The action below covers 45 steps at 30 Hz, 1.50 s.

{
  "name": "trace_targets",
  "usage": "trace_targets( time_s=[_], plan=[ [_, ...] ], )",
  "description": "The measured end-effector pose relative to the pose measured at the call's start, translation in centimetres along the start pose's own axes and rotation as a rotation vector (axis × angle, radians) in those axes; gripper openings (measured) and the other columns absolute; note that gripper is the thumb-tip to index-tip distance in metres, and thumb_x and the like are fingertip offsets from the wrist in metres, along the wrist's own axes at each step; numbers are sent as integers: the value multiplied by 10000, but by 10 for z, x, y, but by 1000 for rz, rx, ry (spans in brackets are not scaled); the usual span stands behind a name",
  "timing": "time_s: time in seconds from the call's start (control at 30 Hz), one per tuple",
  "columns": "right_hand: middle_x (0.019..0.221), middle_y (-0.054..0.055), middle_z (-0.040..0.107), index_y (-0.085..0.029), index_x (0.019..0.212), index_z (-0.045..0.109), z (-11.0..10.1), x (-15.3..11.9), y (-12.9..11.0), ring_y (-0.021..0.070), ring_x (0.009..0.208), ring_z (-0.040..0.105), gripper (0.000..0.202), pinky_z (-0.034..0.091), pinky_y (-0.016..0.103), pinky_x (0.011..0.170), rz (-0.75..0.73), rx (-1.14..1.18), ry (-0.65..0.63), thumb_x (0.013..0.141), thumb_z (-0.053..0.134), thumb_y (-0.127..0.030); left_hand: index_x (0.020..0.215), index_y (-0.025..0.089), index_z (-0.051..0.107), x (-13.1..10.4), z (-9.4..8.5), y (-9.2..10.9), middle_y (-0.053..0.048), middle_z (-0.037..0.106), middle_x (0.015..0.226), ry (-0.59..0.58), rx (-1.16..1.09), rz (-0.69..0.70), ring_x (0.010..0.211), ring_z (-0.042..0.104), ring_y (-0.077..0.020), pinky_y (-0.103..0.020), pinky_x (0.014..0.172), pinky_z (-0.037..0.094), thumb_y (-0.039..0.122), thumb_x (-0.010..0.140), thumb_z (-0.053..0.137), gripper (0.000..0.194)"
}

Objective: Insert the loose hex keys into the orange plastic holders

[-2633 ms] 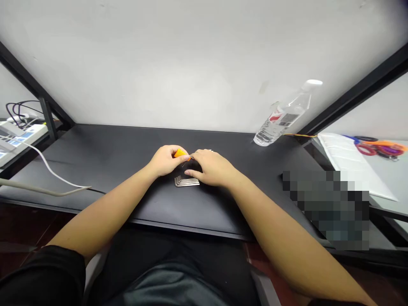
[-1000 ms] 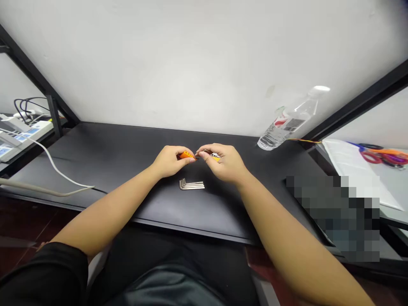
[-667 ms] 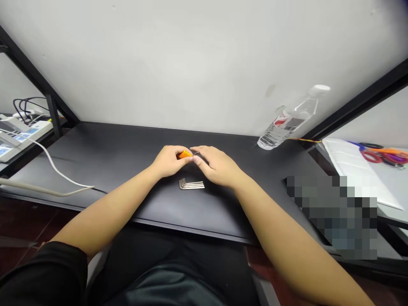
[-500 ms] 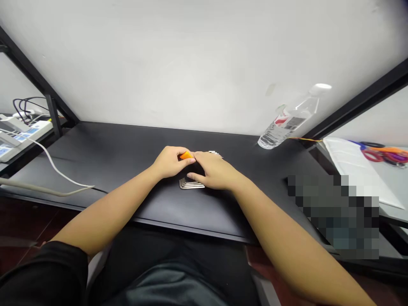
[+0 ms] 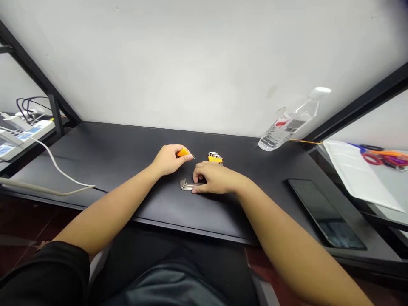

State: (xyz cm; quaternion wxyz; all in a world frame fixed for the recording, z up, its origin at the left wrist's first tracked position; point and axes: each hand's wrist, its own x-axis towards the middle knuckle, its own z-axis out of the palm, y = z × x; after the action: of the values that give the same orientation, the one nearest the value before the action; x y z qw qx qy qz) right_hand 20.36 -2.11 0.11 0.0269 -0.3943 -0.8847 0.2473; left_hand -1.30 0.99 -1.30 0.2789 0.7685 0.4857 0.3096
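My left hand (image 5: 168, 160) is closed around an orange holder (image 5: 182, 152), with thin metal tips sticking out on its right. Several L-shaped hex keys (image 5: 188, 185) lie side by side on the black table (image 5: 127, 142). Over their right part is my right hand (image 5: 213, 177), its fingers curled and the thumb low beside the keys; whether it grips one is hidden. Just behind this hand a yellow holder (image 5: 215, 159) with several small hex keys rests on the table.
A water bottle (image 5: 285, 123) stands at the back right. A dark phone (image 5: 325, 212) lies at the right. White cables (image 5: 57, 170) cross the left side, near a power strip (image 5: 28, 138). A white packet (image 5: 360, 174) is at the far right.
My right hand has moved away from my left hand, down towards the hex keys, and its fingers have curled. The yellow holder behind it has come into view.
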Motion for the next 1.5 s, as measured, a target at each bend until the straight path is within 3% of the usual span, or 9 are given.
trace_targets(
  time_s=[0.43, 0.73, 0.83, 1.0, 1.1, 1.2, 1.5],
  plan=[
    [907, 36, 663, -231, 823, 687, -4, -2, 0, 194, 799, 583, 294, 418, 294, 659, -18, 3, -77, 755, 790, -498, 923, 234, 789, 0, 1, -2, -23, 768, 883, -25, 13, -33, 750, 640, -176, -281, 652, 473, 463, 840, 671, 270],
    [841, 26, 657, -210, 754, 676, -8, -6, -3, 155, 711, 551, 168, 426, 276, 617, -87, 90, -58, 825, 711, -358, 934, 235, 789, 1, 2, -4, -17, 761, 868, -47, -2, -5, 732, 637, -165, -271, 656, 473, 470, 831, 683, 278],
    [772, 9, 642, -207, 775, 662, -15, -12, -3, 142, 669, 543, 174, 431, 268, 605, -140, 168, 38, 860, 670, -359, 942, 229, 782, 1, 3, -5, -18, 768, 902, -63, -31, 22, 764, 652, -169, -277, 694, 486, 472, 823, 694, 284],
    [756, 9, 660, -206, 888, 668, -20, -14, -1, 146, 655, 559, 179, 465, 282, 626, -121, 332, 530, 922, 605, -371, 989, 213, 773, 1, 3, -4, -35, 773, 951, -99, -102, 72, 819, 673, -184, -299, 775, 516, 484, 830, 689, 325],
    [793, 28, 704, -210, 943, 699, -17, -11, 0, 164, 678, 596, 176, 487, 303, 647, -93, 307, 713, 915, 619, -364, 1004, 213, 774, 0, 3, 0, -45, 776, 986, -99, -125, 89, 857, 682, -198, -303, 789, 522, 518, 822, 698, 363],
    [831, 38, 736, -216, 960, 713, -14, -9, 0, 179, 704, 631, 174, 509, 321, 682, -86, 267, 738, 920, 612, -352, 1004, 210, 776, -2, 2, 3, -51, 777, 998, -91, -138, 106, 868, 683, -203, -301, 786, 524, 532, 821, 701, 378],
    [920, 46, 758, -225, 984, 723, -11, -7, -1, 207, 817, 677, 170, 517, 345, 776, -85, 223, 656, 943, 589, -321, 998, 214, 781, -2, 2, 3, -34, 778, 976, -74, -80, 135, 859, 675, -194, -295, 789, 512, 497, 844, 677, 338]
  ],
)
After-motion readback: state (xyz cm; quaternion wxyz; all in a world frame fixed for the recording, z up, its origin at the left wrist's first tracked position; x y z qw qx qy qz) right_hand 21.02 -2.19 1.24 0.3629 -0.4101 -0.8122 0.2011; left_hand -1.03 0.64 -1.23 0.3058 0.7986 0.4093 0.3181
